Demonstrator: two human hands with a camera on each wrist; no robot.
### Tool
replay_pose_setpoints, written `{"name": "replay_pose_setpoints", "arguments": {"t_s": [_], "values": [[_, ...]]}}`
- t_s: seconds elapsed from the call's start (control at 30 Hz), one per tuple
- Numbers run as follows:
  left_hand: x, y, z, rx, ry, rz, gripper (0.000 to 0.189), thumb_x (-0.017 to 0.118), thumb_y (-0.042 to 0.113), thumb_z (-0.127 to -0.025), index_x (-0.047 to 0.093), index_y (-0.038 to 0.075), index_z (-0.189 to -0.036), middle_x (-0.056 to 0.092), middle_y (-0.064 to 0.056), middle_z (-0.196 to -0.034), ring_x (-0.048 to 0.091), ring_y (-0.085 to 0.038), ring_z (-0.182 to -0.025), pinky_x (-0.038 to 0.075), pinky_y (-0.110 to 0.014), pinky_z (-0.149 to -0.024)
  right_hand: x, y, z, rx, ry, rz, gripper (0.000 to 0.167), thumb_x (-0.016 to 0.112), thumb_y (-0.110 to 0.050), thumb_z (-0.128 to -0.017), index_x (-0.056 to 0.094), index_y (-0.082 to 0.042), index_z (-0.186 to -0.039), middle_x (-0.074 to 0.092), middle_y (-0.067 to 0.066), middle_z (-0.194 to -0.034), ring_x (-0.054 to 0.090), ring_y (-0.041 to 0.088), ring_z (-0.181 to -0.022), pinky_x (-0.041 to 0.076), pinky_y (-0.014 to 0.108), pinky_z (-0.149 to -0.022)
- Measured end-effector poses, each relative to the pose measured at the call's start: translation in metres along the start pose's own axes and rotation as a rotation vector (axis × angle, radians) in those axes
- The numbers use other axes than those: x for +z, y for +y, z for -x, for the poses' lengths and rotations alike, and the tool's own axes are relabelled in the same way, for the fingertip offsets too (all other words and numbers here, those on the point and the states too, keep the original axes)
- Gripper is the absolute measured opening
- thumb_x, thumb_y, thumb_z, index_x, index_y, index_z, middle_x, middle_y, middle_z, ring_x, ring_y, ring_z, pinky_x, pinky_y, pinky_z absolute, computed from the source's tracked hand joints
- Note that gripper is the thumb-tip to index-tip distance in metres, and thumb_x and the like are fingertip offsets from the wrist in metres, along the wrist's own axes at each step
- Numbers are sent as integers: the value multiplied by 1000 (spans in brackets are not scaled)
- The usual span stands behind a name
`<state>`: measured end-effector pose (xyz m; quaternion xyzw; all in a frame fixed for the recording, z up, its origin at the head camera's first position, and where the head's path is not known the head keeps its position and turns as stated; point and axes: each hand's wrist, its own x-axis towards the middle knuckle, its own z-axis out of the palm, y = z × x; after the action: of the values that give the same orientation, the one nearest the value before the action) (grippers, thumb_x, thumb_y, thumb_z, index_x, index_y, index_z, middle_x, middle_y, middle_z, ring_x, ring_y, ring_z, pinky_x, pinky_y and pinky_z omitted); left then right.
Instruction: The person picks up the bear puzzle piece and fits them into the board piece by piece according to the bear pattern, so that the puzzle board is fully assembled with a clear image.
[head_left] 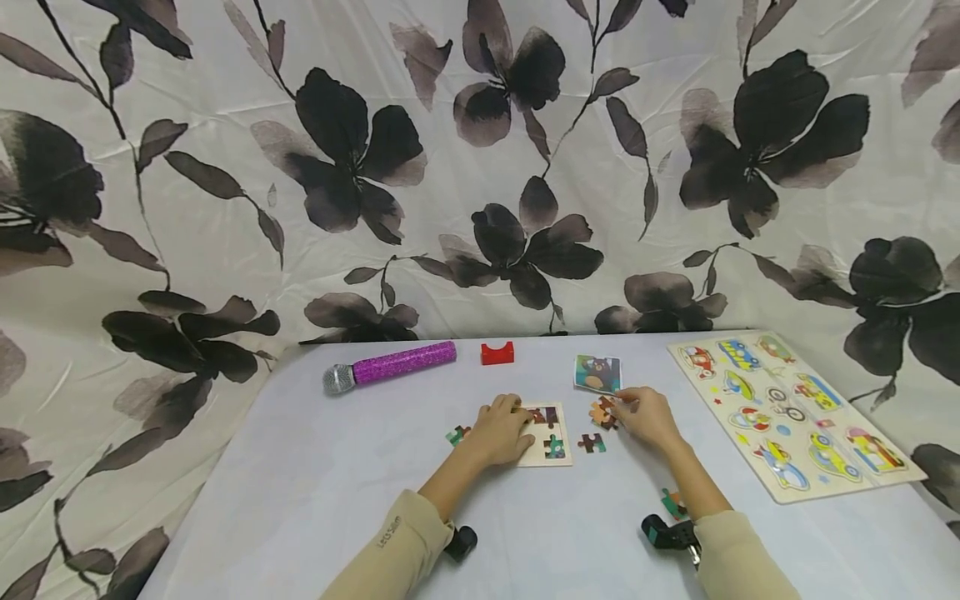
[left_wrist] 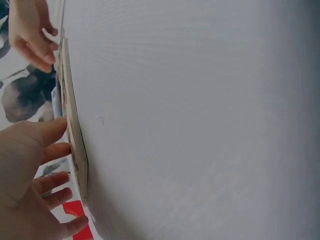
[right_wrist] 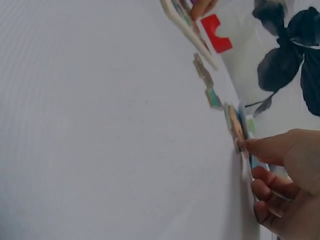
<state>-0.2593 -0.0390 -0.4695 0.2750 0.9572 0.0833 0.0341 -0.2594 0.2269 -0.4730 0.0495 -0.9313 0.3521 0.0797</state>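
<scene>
My left hand rests on the left part of a small wooden puzzle tray, fingers spread and hiding much of it. Two placed pieces show in the tray, a brown one along the top and a green one lower right. To the right of the tray, my right hand pinches the edge of an orange-brown jigsaw piece between thumb and fingers. In the right wrist view the thumb lies against that piece, close over the table. A brown and teal piece lies between tray and right hand.
Behind the right hand lies a bear picture card. Other loose pieces lie left of the left hand and by the right forearm. A glittery purple microphone, a red block and a large vehicle puzzle board surround them.
</scene>
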Motion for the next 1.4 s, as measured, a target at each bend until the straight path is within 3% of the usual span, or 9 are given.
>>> {"name": "replay_pose_setpoints", "arguments": {"t_s": [0.2,0.4,0.53,0.63,0.8,0.97,1.17,1.3,1.4], "values": [[-5,-2,-3,-9,6,88,43,57,39,-91,59,12,-125,51,-9,-128,46,-26,-120,37,-52,-96,0,3,4,-20,-64,41,22,62,-8,-86,69,7,-100,65,25,-101,60,36,-89,49,47,-73],[-5,-15,-1,-22,167,277,48,60,30,-91,51,8,-132,47,-13,-134,42,-30,-126,29,-60,-101,0,2,7,-24,-55,77,23,60,-9,-89,68,8,-103,63,25,-99,60,39,-92,49,51,-77],[-9,-24,5,-32,245,334,41,62,25,-89,57,7,-126,50,-15,-131,41,-32,-126,32,-57,-99,1,3,7,-56,-37,107,29,67,-18,-86,68,6,-102,63,21,-93,60,36,-86,49,49,-72],[-15,-32,15,-117,219,300,38,63,25,-88,61,8,-122,54,-15,-126,45,-33,-122,37,-55,-96,3,3,8,-83,-28,140,34,71,-23,-83,67,5,-102,64,20,-93,60,34,-85,49,48,-72],[-20,-48,37,-269,123,201,46,70,28,-82,62,4,-120,58,-17,-118,51,-33,-113,44,-52,-89,5,2,12,-119,-39,162,37,74,-27,-79,69,3,-100,64,23,-101,58,39,-93,46,52,-80],[-18,-63,51,-260,100,216,51,74,30,-78,62,3,-120,58,-17,-118,51,-34,-112,43,-53,-87,4,1,16,-133,-50,142,32,77,-26,-76,71,2,-91,62,23,-100,54,43,-98,42,56,-87],[-23,-62,54,-231,69,271,58,78,31,-74,61,2,-121,57,-19,-119,49,-36,-112,42,-54,-88,6,3,16,-93,-36,37,25,75,-17,-78,70,5,-90,64,17,-91,58,36,-91,46,51,-82],[-23,-66,55,-234,79,302,50,78,21,-73,63,-5,-113,59,-20,-112,51,-36,-108,42,-50,-93,7,4,18,-61,-48,1,23,73,-16,-81,69,4,-92,63,16,-92,58,34,-91,47,49,-82],[-23,-70,57,-247,110,342,38,78,11,-73,66,-9,-103,60,-18,-100,55,-32,-98,46,-45,-90,7,5,19,-47,-61,-9,27,72,-16,-82,68,5,-100,63,18,-96,58,33,-92,47,49,-82]]}}
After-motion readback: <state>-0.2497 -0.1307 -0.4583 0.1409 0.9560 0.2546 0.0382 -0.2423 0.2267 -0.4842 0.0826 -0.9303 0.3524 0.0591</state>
